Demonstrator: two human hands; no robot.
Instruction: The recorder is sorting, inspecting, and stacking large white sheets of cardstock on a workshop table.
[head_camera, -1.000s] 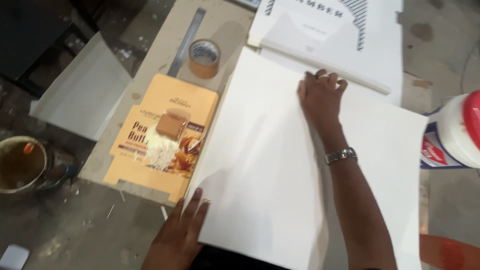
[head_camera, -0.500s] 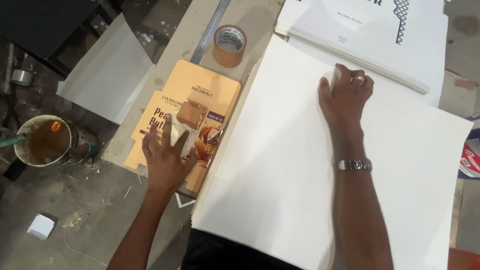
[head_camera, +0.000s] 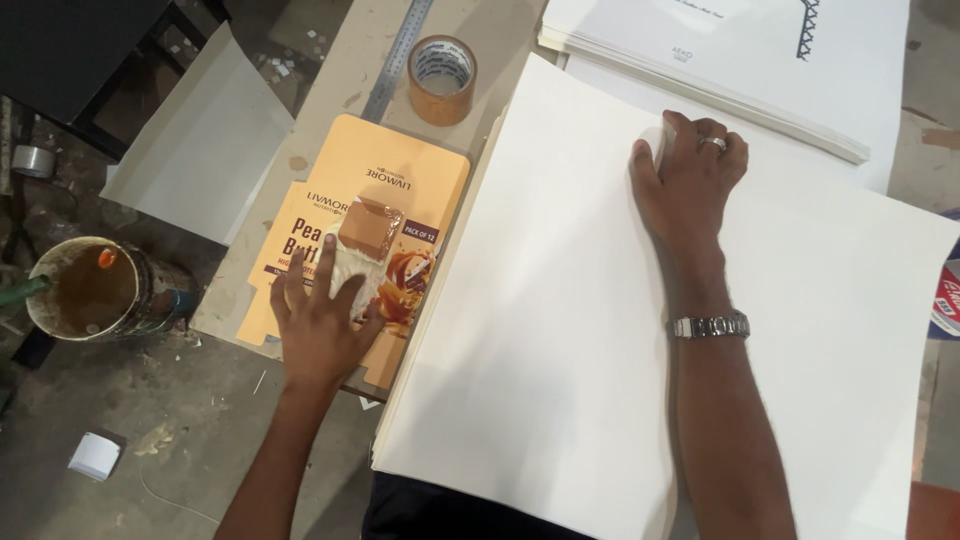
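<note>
on the desk (head_camera: 520, 40), the left hand (head_camera: 320, 325) lies spread flat on an orange carton (head_camera: 400, 190); the right hand (head_camera: 690, 185) presses open-palmed on white sheets (head_camera: 560, 330).

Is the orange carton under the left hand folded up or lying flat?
Flat. The orange carton lies unfolded on the table, flaps spread at its edges, with the left hand pressed palm-down on it.

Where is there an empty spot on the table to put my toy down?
The big white sheet is bare between the left hand and right hand, and below the right wrist. The left strip is crowded: flattened orange printed carton, brown tape roll and steel ruler sit close together. The stacked white printed sheets fill the top right.
</note>
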